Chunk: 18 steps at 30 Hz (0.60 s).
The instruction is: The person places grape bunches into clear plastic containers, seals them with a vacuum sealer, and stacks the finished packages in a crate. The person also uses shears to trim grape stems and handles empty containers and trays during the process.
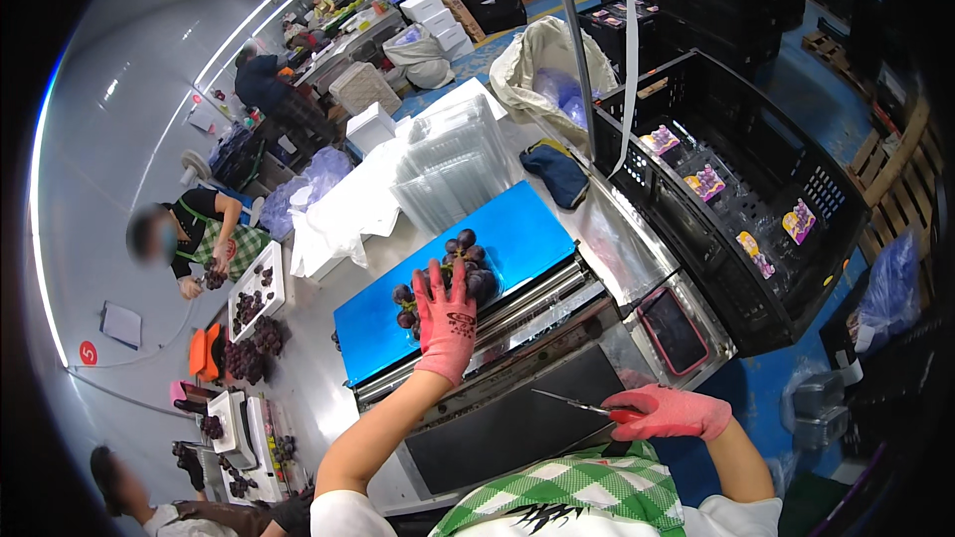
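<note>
My left hand (444, 328), in a pink glove, lies with fingers stretched over a bunch of dark grapes (468, 251), which seems to sit in a clear tray on a bright blue board (373, 326). My right hand (662, 412), also pink-gloved, is closed on red-handled scissors (625, 416), their thin blades pointing left over a dark panel (510, 443) at the front of the steel bench. A phone in a pink case (672, 330) lies right of the board, above my right hand.
Stacked clear containers (448, 161) and a dark pouch (552, 169) stand behind the board. A black crate (786, 318) holds labelled packs at right. Two co-workers (199, 229) (139, 492) are at left among grapes (259, 348) and scales (231, 430); another person (261, 85) stands farther back.
</note>
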Each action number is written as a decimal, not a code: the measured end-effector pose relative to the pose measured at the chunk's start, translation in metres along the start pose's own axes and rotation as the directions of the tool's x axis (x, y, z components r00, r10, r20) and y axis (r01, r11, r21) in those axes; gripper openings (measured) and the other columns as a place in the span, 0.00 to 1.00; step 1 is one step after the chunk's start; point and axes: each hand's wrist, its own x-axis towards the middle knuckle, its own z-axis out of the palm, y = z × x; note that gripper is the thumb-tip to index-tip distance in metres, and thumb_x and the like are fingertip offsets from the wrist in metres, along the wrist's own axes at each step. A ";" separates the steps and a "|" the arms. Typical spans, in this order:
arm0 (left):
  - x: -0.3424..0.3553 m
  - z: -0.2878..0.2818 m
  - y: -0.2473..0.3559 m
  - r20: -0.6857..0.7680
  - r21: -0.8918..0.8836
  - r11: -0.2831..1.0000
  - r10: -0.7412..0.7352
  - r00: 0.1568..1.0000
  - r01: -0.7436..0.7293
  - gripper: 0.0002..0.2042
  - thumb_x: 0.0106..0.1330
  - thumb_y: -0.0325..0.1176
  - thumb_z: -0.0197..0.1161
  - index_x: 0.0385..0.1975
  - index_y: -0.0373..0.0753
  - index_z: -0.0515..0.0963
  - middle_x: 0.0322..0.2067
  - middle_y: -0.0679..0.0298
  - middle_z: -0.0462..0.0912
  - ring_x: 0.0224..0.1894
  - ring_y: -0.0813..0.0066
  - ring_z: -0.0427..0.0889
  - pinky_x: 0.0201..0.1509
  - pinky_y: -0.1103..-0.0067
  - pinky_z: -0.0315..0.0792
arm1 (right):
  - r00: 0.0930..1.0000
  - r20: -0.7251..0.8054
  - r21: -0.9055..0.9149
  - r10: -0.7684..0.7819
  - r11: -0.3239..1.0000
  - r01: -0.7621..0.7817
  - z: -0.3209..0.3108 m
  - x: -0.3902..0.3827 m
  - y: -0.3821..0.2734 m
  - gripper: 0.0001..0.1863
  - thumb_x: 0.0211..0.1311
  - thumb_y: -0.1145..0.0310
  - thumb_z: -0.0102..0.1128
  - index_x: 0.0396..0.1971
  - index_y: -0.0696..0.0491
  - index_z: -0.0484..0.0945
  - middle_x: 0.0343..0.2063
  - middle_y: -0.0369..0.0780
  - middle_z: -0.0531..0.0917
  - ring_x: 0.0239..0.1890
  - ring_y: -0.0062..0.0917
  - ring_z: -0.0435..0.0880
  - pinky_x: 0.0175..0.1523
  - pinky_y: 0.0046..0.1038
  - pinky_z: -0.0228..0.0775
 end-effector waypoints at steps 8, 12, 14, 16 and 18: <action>-0.016 -0.002 -0.010 -0.251 -0.368 0.928 -0.049 0.967 -0.048 0.20 0.57 0.29 0.55 0.51 0.33 0.68 0.57 0.59 0.61 0.60 0.45 0.54 0.60 0.52 0.53 | 0.998 0.006 0.035 0.065 0.997 -0.065 0.004 0.000 -0.008 0.31 0.53 0.57 0.59 0.52 0.62 0.66 0.28 0.37 0.75 0.32 0.19 0.71 0.40 0.20 0.64; -0.033 -0.031 -0.013 -0.311 -0.184 0.940 0.221 0.924 -0.287 0.16 0.55 0.29 0.57 0.45 0.34 0.72 0.52 0.58 0.67 0.58 0.56 0.61 0.60 0.55 0.56 | 0.997 0.002 -0.035 0.081 0.996 -0.081 0.005 0.002 -0.004 0.28 0.54 0.55 0.58 0.49 0.60 0.69 0.33 0.39 0.77 0.36 0.20 0.73 0.44 0.20 0.65; -0.047 -0.042 -0.011 -0.309 -0.373 0.892 0.138 0.941 -0.253 0.13 0.51 0.29 0.61 0.37 0.35 0.73 0.51 0.56 0.67 0.57 0.56 0.63 0.59 0.56 0.57 | 0.997 -0.012 -0.060 0.072 0.996 -0.073 0.006 0.003 -0.006 0.28 0.54 0.55 0.58 0.49 0.60 0.68 0.33 0.40 0.77 0.37 0.21 0.74 0.44 0.21 0.65; -0.069 -0.046 -0.010 -0.247 -0.700 0.709 -0.123 0.961 -0.089 0.16 0.46 0.26 0.63 0.37 0.37 0.71 0.50 0.53 0.67 0.56 0.54 0.63 0.59 0.60 0.58 | 0.999 -0.042 -0.090 -0.018 0.996 0.014 0.009 0.007 0.003 0.27 0.54 0.56 0.58 0.48 0.60 0.69 0.33 0.41 0.77 0.38 0.23 0.75 0.45 0.22 0.66; -0.090 -0.046 -0.011 0.027 -0.978 0.186 -0.345 0.938 0.097 0.15 0.51 0.21 0.61 0.39 0.38 0.70 0.46 0.56 0.70 0.49 0.66 0.72 0.53 0.73 0.68 | 0.991 -0.018 -0.074 -0.133 0.989 0.131 0.011 0.010 0.016 0.26 0.53 0.59 0.59 0.48 0.62 0.68 0.29 0.39 0.74 0.34 0.21 0.72 0.42 0.21 0.65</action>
